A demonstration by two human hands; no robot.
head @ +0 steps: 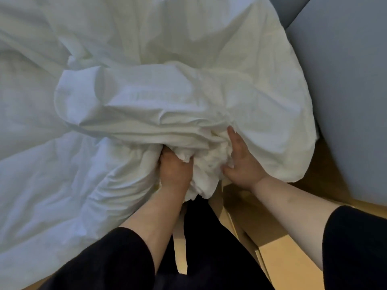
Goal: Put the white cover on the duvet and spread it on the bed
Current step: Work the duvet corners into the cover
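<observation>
A white cover [167, 95] lies bunched in thick folds across the bed, over a paler white duvet [52, 174] that fills the left side and hangs off the near edge. My left hand [174, 168] grips a crumpled wad of the white fabric [207, 164] at the near edge, its fingers buried in the folds. From the right, my right hand [240, 164] holds the same wad, thumb hooked into it and fingers laid up along the cover. Which layer each hand has hold of is hidden in the bunching.
A grey upholstered surface [345, 91] stands close on the right. Wooden floor [278, 254] shows below the hands and to the right. My dark-clothed legs [209, 248] stand against the bed edge.
</observation>
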